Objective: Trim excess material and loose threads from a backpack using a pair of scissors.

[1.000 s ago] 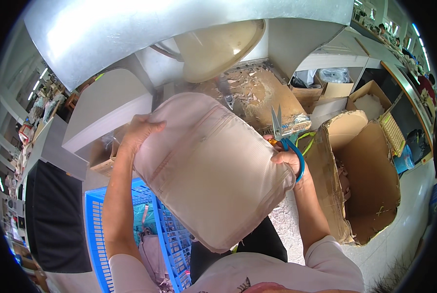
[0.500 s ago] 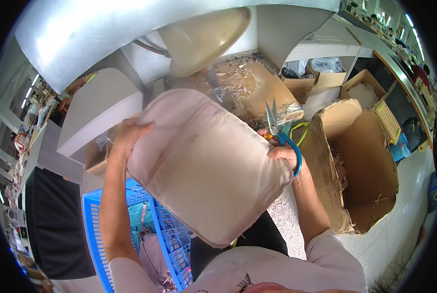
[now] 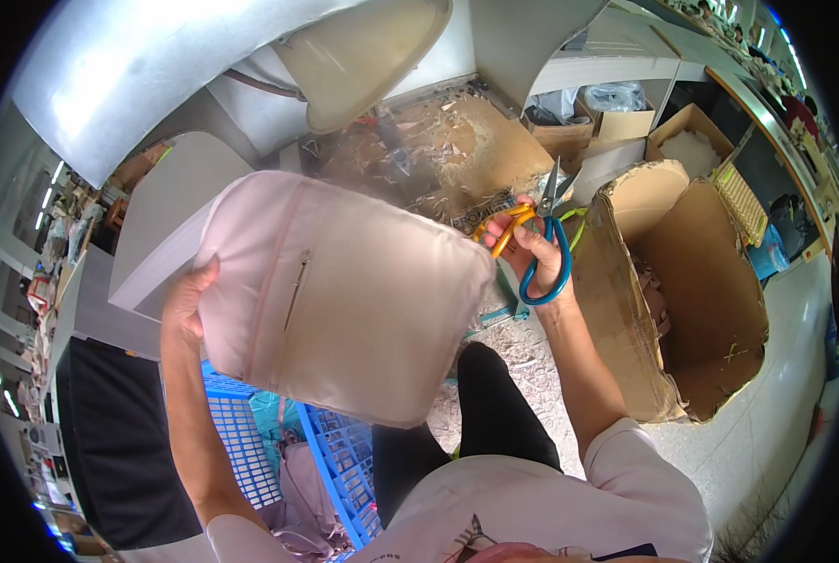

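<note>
A pale pink padded fabric bag [image 3: 373, 300] with rounded corners hangs in front of me. A zipper [image 3: 297, 289] runs across its left part, beside a seam. My left hand [image 3: 192, 298] grips its left edge, thumb on the near face and fingers hidden behind. My right hand [image 3: 532, 246], at the bag's right edge, is closed round a pair of scissors [image 3: 564, 267] with a teal loop and orange-yellow handle parts. The blades point up and away, slightly apart. Whether the right fingers also touch the bag, I cannot tell.
Below the bag stands a blue plastic basket [image 3: 333, 460] holding pink and teal items. A large open cardboard box [image 3: 617, 310] is on the right. Ahead, a scrap-strewn brown board [image 3: 495, 141] lies under a curved metal housing [image 3: 175, 66]. A grey-white table [image 3: 180, 206] stands left.
The bag has turned over to show a face with a zipper and shifted left. My right hand has risen and come off the bag's face, bringing more of the scissors' handles into sight.
</note>
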The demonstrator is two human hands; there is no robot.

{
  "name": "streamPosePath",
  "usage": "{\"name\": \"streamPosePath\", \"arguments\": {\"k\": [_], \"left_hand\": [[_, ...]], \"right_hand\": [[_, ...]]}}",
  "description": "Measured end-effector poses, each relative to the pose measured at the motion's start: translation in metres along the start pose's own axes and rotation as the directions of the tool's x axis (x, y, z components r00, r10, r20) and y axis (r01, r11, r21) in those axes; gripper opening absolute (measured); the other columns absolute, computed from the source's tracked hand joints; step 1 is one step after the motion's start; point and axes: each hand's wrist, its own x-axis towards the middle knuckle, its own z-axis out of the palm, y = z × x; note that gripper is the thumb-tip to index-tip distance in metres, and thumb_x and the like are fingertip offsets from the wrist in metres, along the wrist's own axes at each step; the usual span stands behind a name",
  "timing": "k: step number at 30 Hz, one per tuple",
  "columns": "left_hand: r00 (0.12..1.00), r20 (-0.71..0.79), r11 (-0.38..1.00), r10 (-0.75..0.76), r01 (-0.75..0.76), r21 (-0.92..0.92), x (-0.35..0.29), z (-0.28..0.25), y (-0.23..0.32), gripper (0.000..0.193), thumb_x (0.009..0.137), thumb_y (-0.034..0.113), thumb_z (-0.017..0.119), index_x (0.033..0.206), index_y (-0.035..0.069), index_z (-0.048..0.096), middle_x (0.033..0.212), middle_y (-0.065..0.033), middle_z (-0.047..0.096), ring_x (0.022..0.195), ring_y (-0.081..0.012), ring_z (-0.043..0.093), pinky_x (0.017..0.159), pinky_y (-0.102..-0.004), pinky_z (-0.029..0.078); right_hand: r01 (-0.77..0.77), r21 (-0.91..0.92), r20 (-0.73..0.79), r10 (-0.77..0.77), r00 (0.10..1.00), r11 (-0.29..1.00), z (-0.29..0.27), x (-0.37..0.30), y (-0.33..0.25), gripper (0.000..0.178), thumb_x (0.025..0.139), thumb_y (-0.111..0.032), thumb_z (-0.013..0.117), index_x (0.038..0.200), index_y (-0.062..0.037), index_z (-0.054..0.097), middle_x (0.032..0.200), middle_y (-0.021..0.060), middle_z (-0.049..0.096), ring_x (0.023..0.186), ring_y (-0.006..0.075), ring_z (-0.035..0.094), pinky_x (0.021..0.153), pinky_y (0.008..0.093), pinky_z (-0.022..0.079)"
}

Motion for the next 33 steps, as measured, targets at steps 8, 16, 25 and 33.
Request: {"name": "streamPosePath", "arguments": {"k": [8,16,25,33], "left_hand": [[1.0,-0.015,0.998,0.025,-0.024,0.056,-0.004,-0.016,-0.01,0.054,0.065,0.022,0.074,0.107,-0.004,0.05,0.095,-0.0148,0.058,0.085,-0.0255,0.058,0.077,-0.0394,0.048],[0.998,0.066,1.0,0.008,-0.007,-0.026,-0.01,-0.018,-0.013,0.06,0.064,0.023,0.075,0.111,-0.001,0.048,0.102,-0.014,0.056,0.091,-0.0269,0.056,0.08,-0.0396,0.047],[0.997,0.041,0.985,-0.061,0.067,-0.156,-0.032,-0.052,-0.021,0.052,0.067,0.022,0.073,0.109,-0.001,0.051,0.101,-0.0137,0.058,0.09,-0.0255,0.057,0.081,-0.0398,0.047],[1.0,0.016,0.969,-0.026,0.029,-0.247,-0.054,-0.056,-0.008,0.052,0.068,0.019,0.072,0.11,-0.002,0.05,0.102,-0.0137,0.058,0.092,-0.0253,0.057,0.083,-0.0396,0.046]], "right_hand": [[0.083,-0.584,-0.076,-0.157,0.985,0.807,-0.033,-0.036,0.039,0.042,0.074,0.001,0.058,0.114,0.0013,0.044,0.083,0.0094,0.058,0.072,0.0161,0.058,0.064,0.0265,0.048],[-0.1,-0.298,-0.237,0.028,0.971,0.949,-0.036,-0.072,0.104,0.037,0.073,-0.006,0.068,0.105,-0.0003,0.049,0.08,-0.0009,0.054,0.068,0.006,0.051,0.06,0.0186,0.043],[0.02,-0.259,-0.125,-0.054,0.991,0.966,0.01,-0.06,0.088,0.035,0.072,-0.002,0.067,0.103,0.001,0.051,0.083,-0.0014,0.055,0.07,0.005,0.05,0.063,0.0196,0.043],[-0.019,-0.21,-0.103,-0.003,0.995,0.978,0.049,-0.02,0.062,0.032,0.067,0.002,0.064,0.097,0.0022,0.051,0.079,0.0017,0.056,0.068,0.0098,0.052,0.065,0.0229,0.043]]}}
